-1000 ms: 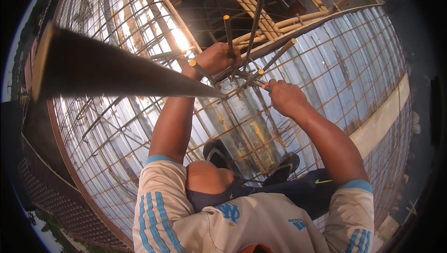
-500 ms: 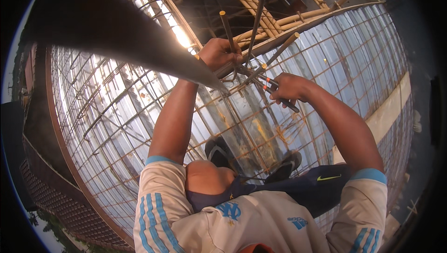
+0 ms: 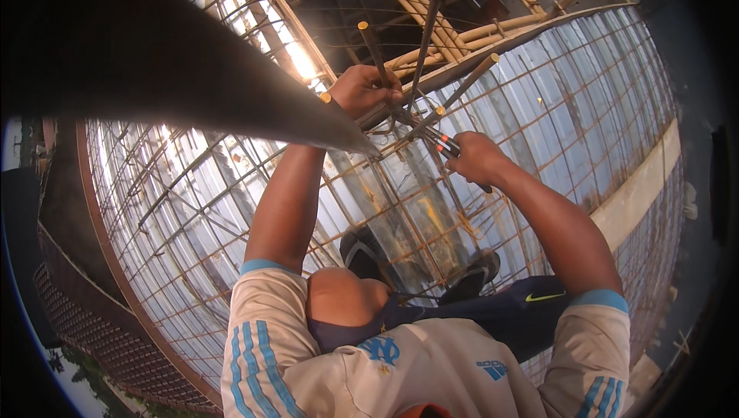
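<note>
My right hand (image 3: 479,158) is closed round the dark handles of a pair of pliers (image 3: 444,145), which carry orange bands and lie close together. Their jaws reach in among the crossing steel bars, where the exact bite is hard to see. Opposite, my left hand (image 3: 366,90) has its fingers closed at the foot of an upright rebar (image 3: 372,47); whatever they pinch is hidden. Around the joint, a taller rebar (image 3: 429,21) and a slanting rebar (image 3: 471,79) stick up, both with yellowish cut ends. A shorter bar (image 3: 428,121) ends just beside the pliers.
Under me spreads a rusty wire mesh (image 3: 531,148) over ribbed metal sheets (image 3: 566,71). A large dark bar (image 3: 231,79) slants close across the upper left. Bamboo poles (image 3: 439,29) lie beyond the sheet's edge. A pale board (image 3: 639,187) runs along the right.
My right hand has shifted slightly left and turned, and the pliers' handles have come together. My left hand stays nearly in place.
</note>
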`<state>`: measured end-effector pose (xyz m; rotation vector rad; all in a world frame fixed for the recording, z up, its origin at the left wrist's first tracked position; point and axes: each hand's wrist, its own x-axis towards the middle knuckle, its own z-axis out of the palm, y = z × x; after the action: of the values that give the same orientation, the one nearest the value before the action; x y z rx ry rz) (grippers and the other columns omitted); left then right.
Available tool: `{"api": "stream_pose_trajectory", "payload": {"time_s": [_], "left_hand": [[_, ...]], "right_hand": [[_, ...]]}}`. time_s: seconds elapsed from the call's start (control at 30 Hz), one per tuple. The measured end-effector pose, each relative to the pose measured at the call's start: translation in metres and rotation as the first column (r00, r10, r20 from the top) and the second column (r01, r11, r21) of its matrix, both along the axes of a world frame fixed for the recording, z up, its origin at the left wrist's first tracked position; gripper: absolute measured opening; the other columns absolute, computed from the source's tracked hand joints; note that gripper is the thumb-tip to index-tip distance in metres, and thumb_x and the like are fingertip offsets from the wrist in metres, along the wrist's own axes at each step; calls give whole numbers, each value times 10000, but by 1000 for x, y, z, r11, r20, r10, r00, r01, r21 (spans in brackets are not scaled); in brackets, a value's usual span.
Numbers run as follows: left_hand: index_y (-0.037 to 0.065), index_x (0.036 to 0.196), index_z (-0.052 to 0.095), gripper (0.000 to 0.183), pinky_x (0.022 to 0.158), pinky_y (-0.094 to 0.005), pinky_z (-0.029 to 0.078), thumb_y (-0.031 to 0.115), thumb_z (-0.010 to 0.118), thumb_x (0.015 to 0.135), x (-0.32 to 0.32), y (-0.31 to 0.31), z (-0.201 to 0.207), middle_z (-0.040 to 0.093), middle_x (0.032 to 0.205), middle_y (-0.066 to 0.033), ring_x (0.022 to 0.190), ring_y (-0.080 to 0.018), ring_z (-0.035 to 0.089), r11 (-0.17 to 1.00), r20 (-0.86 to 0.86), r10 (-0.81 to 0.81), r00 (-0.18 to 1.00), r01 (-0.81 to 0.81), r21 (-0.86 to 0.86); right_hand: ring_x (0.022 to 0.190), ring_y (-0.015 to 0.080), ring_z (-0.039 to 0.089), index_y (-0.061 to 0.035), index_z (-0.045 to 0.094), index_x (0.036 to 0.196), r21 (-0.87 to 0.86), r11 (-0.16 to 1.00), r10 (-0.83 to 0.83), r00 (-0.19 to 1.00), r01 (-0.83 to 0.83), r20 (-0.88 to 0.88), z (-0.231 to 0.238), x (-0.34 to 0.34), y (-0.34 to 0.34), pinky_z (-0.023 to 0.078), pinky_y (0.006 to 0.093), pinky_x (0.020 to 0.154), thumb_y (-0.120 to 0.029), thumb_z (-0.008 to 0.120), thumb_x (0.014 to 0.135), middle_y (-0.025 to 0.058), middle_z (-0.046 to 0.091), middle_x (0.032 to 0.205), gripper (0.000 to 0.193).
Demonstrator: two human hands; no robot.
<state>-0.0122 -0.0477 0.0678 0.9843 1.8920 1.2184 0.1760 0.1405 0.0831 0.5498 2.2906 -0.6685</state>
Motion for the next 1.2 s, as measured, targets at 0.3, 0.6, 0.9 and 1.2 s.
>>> {"api": "stream_pose_trajectory", "payload": {"time_s": [0.3,0.6,0.9,1.2], "left_hand": [[10,882,637,42,818,-354,487,48,631,865,0,6,27,670,828,-77,863,-193,647,995,-74,-87,993,83,-60],[18,839,625,32,792,-361,481,46,617,852,-1,10,18,660,805,-84,822,-201,635,996,-106,-75,991,71,-48],[66,905,702,111,859,-330,488,88,632,821,6,2,41,690,862,-60,902,-182,643,983,-80,-62,995,47,-177],[38,909,693,92,849,-345,496,19,644,835,5,2,30,693,850,-84,894,-213,662,995,-47,-24,999,19,-96]], "right_hand": [[950,373,641,0,637,981,170,985,-8,999,16,-43,6,3,-15,494,454,841,-215,687,794,222,671,965,289],[992,347,650,-20,633,1038,174,984,35,999,-30,-22,14,3,-20,514,446,843,-100,546,853,178,674,1033,219],[981,339,656,-20,618,1056,209,975,87,995,-75,-49,18,8,-31,524,454,812,-79,504,886,170,680,1013,213],[1000,339,653,-25,670,1007,83,996,43,999,-45,29,5,-2,-13,523,424,840,-111,611,795,179,679,1046,237]]}}
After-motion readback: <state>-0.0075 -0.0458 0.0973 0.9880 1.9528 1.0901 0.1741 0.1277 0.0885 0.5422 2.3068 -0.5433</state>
